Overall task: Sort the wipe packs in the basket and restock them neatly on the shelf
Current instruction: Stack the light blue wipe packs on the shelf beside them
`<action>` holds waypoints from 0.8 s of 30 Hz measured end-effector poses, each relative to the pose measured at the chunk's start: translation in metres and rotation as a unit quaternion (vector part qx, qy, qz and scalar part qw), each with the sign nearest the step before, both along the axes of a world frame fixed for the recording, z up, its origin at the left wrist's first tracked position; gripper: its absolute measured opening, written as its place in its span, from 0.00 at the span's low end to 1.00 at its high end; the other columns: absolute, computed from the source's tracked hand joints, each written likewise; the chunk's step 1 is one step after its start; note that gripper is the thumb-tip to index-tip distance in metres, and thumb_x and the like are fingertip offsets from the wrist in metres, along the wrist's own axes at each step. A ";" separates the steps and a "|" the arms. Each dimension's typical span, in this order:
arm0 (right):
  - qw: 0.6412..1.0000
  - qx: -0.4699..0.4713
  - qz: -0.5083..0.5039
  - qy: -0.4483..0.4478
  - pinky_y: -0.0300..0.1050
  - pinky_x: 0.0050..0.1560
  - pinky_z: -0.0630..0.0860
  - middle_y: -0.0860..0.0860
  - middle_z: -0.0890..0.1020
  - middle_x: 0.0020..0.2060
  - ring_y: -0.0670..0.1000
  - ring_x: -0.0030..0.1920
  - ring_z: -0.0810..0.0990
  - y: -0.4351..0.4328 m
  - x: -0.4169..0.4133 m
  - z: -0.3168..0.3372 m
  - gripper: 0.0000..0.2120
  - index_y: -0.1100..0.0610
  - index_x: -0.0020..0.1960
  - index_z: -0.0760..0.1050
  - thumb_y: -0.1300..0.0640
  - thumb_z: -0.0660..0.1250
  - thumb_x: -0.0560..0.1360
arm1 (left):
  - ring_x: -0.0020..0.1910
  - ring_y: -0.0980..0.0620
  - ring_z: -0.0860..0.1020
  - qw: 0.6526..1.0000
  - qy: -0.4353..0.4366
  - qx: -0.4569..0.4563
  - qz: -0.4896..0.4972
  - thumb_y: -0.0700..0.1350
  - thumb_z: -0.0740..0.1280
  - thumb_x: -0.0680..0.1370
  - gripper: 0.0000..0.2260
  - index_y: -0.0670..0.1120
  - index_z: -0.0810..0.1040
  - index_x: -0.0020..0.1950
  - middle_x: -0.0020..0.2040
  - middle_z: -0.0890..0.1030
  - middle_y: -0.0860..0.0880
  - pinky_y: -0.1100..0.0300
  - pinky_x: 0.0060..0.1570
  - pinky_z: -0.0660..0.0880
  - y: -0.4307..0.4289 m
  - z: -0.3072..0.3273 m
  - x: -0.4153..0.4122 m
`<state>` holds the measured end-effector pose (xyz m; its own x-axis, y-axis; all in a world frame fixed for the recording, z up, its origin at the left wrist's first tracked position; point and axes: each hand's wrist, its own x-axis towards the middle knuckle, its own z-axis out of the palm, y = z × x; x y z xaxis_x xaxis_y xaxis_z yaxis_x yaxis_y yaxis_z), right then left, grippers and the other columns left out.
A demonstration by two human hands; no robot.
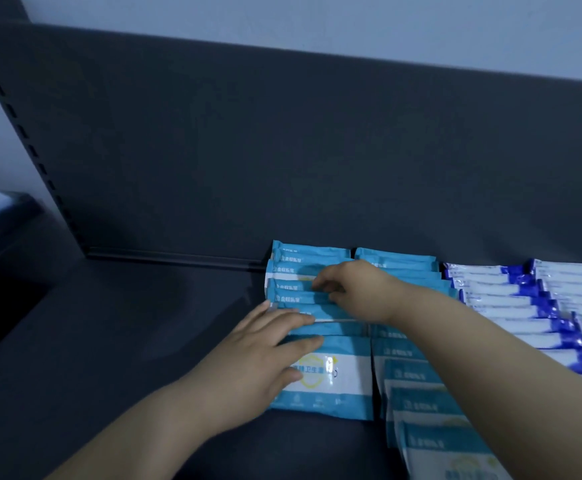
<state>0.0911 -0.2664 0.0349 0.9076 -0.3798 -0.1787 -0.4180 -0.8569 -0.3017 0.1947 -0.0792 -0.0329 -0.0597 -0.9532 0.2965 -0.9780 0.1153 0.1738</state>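
On the dark shelf point(144, 341), in the lower middle of the frame, two rows of teal packs point(293, 270) stand side by side, and blue-white packs point(511, 303) fill the right edge. The left grip point(258, 362) is open, its straight fingers lying flat on the front pack point(338, 393) of the left row. The right grip point(355, 289) reaches across, its curled fingers pinching the teal packs further back.

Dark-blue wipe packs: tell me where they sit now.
Head view: the dark-blue wipe packs lie in rows at the right end of the shelf, directly right of the light-blue packs.
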 end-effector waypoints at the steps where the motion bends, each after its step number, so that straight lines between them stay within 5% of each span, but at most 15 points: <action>1: 1.000 -0.011 -0.001 0.002 0.37 0.60 0.71 0.50 0.79 0.58 0.48 0.59 0.76 0.000 0.000 0.000 0.18 0.52 0.64 0.74 0.64 0.60 0.77 | 0.67 0.54 0.66 1.000 -0.021 0.000 0.001 0.55 0.57 0.76 0.19 0.54 0.70 0.66 0.67 0.70 0.53 0.44 0.69 0.59 -0.001 -0.001 0.000; 8: 0.993 -0.060 0.008 -0.100 0.43 0.68 0.65 0.49 0.70 0.67 0.49 0.67 0.68 0.019 -0.015 0.000 0.20 0.52 0.69 0.69 0.50 0.61 0.78 | 0.69 0.52 0.65 0.997 -0.054 0.003 0.061 0.55 0.55 0.76 0.21 0.52 0.68 0.69 0.69 0.70 0.51 0.47 0.69 0.58 -0.005 0.000 -0.004; 10: 0.992 -0.082 0.050 -0.081 0.41 0.71 0.58 0.48 0.62 0.73 0.48 0.72 0.61 0.033 -0.027 0.001 0.26 0.51 0.73 0.62 0.44 0.60 0.78 | 0.71 0.53 0.60 0.992 0.009 0.014 0.125 0.60 0.56 0.76 0.28 0.48 0.63 0.73 0.72 0.65 0.50 0.50 0.71 0.62 0.000 -0.002 -0.006; 13: 0.989 -0.106 0.103 -0.006 0.42 0.74 0.46 0.47 0.45 0.77 0.48 0.76 0.45 0.051 -0.045 -0.006 0.39 0.50 0.78 0.46 0.35 0.58 0.75 | 0.74 0.57 0.48 0.959 0.152 0.069 0.228 0.64 0.59 0.75 0.39 0.47 0.46 0.78 0.77 0.50 0.53 0.65 0.72 0.47 0.005 0.003 -0.009; 16: 0.977 -0.153 0.135 0.057 0.44 0.72 0.37 0.49 0.35 0.76 0.49 0.75 0.34 0.055 -0.049 -0.020 0.48 0.51 0.77 0.35 0.34 0.61 0.72 | 0.74 0.56 0.53 0.933 0.217 0.110 0.264 0.62 0.62 0.76 0.40 0.50 0.42 0.78 0.74 0.56 0.56 0.64 0.70 0.51 0.002 0.007 -0.015; 19: 0.978 -0.152 0.128 0.059 0.44 0.73 0.37 0.49 0.34 0.75 0.48 0.75 0.34 0.051 -0.047 -0.023 0.50 0.51 0.76 0.34 0.36 0.64 0.72 | 0.72 0.55 0.61 0.913 0.305 0.096 0.255 0.61 0.61 0.77 0.35 0.51 0.49 0.77 0.67 0.62 0.61 0.61 0.69 0.59 -0.002 0.011 -0.014; 22: 0.981 -0.140 0.123 0.052 0.43 0.73 0.37 0.48 0.33 0.75 0.47 0.75 0.33 0.052 -0.051 -0.021 0.49 0.51 0.76 0.33 0.37 0.64 0.73 | 0.70 0.51 0.66 0.867 0.375 0.036 0.325 0.56 0.56 0.81 0.25 0.46 0.60 0.75 0.70 0.68 0.50 0.60 0.66 0.62 -0.015 0.012 0.008; 24: 0.981 -0.145 0.121 0.053 0.44 0.74 0.35 0.50 0.31 0.74 0.48 0.74 0.31 0.056 -0.054 -0.023 0.48 0.51 0.75 0.31 0.38 0.62 0.74 | 0.63 0.48 0.74 0.841 0.418 0.010 0.345 0.52 0.55 0.82 0.15 0.48 0.73 0.63 0.62 0.76 0.47 0.55 0.64 0.69 -0.027 0.014 0.026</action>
